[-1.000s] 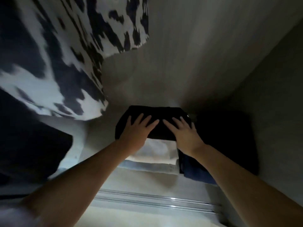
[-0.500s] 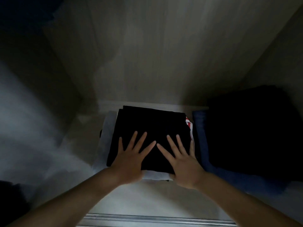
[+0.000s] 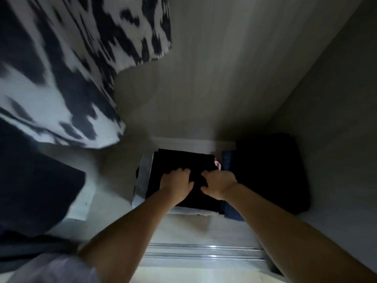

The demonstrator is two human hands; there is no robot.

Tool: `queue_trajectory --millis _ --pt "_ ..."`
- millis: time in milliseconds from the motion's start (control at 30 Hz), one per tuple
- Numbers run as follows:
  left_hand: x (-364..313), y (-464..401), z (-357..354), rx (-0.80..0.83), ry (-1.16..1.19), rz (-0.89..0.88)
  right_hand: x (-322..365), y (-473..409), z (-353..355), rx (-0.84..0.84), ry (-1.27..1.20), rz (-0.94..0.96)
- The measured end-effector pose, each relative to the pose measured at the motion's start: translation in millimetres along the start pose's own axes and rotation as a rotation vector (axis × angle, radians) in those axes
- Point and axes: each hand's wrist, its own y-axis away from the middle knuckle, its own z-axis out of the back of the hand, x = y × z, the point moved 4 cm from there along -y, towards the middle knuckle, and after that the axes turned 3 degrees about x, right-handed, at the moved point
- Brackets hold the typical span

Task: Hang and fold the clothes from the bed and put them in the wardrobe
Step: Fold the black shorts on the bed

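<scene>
Far left, a hanging black-and-white blotchy print garment point(image 3: 61, 78) droops into view, pretty blurry. Next, the left hand point(image 3: 176, 183) has its fingers curled, resting on the folded black cloth point(image 3: 179, 160) topping a stack on the pale wardrobe floor point(image 3: 114, 207). The right hand point(image 3: 219, 183) is curled the same, touching that cloth. Folded blue denim point(image 3: 227, 162) sits just beside.

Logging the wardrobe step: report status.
Left hand, right hand curled on folded black garment atop pile. Black-and-white patterned hanging garment upper left, clear.
</scene>
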Motion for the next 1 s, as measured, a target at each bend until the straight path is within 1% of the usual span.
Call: queue_trajectory --millis 67,233,333,433,600,667,767,833,1000 --pt "-15.9 22.3 34.8 -0.103 0.116 0.036 -2.7 29.0 33.9 -0.057 -0.035 -0.053" --pt "-36.9 77.2 104.6 -0.143 0.199 0.08 -7.6 101.9 98.4 -0.099 -0.085 -0.118" --pt "-43.8 104.8 144.9 -0.133 0.191 0.07 -7.3 141.0 132.7 -0.117 -0.125 -0.131" --pt "-47.9 132.0 183.3 -0.125 0.158 0.084 -1.0 175.5 163.3 -0.096 -0.136 -0.139" --pt "-58.3 179.4 251.4 -0.101 0.062 0.006 11.2 233.3 216.5 -0.135 -0.198 -0.156" --pt "-63.1 201.7 278.3 -0.126 0.015 -0.037 13.4 260.4 232.5 -0.167 -0.218 -0.169" --pt "-78.3 236.5 311.8 -0.123 0.01 -0.116 13.4 307.6 248.8 -0.198 -0.248 -0.196" --pt "-90.6 258.5 329.9 -0.113 0.003 -0.119 10.6 341.6 252.5 -0.217 -0.276 -0.229" --pt "-133.3 305.4 342.0 -0.087 -0.065 -0.212 -3.8 419.7 240.3 -0.255 -0.309 -0.299"
